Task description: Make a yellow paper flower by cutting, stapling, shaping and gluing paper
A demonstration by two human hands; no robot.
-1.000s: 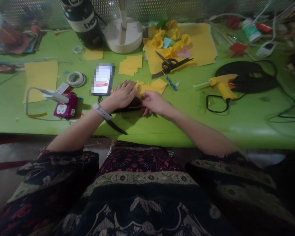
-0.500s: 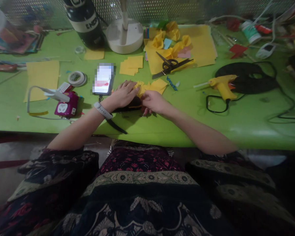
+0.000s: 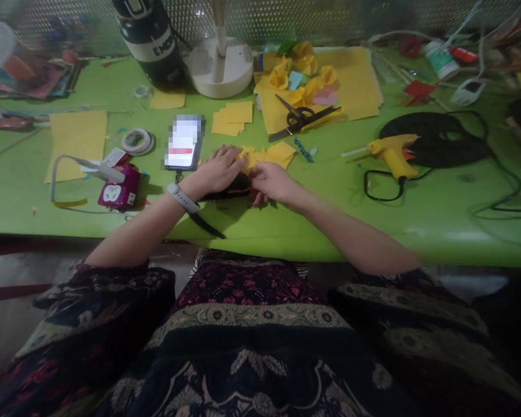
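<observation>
My left hand [image 3: 219, 168], with a grey band at its wrist, lies over a dark object [image 3: 232, 190] on the green table, its fingers close together at the yellow paper pieces [image 3: 256, 156]. Close on its right, my right hand [image 3: 271, 182] has thumb and fingers pinched at the lower edge of the yellow paper; what is between the fingertips is too small to make out. More yellow paper [image 3: 282, 152] spreads just beyond the right hand. A dark strap [image 3: 206, 226] extends toward the table's front edge. Both palms hide most of the dark object.
A phone [image 3: 184, 142] lies beyond my left wrist. Black scissors [image 3: 301, 119] rest on yellow sheets [image 3: 356, 81]. The yellow glue gun [image 3: 395, 155], with its cord, is at right. A purple adapter [image 3: 119, 188], tape roll [image 3: 138, 141], bottle [image 3: 154, 52] and lamp base [image 3: 221, 69] stand around.
The view has shifted slightly, so the table's objects appear a little lower. My hands keep nearly the same pose at the yellow paper.
</observation>
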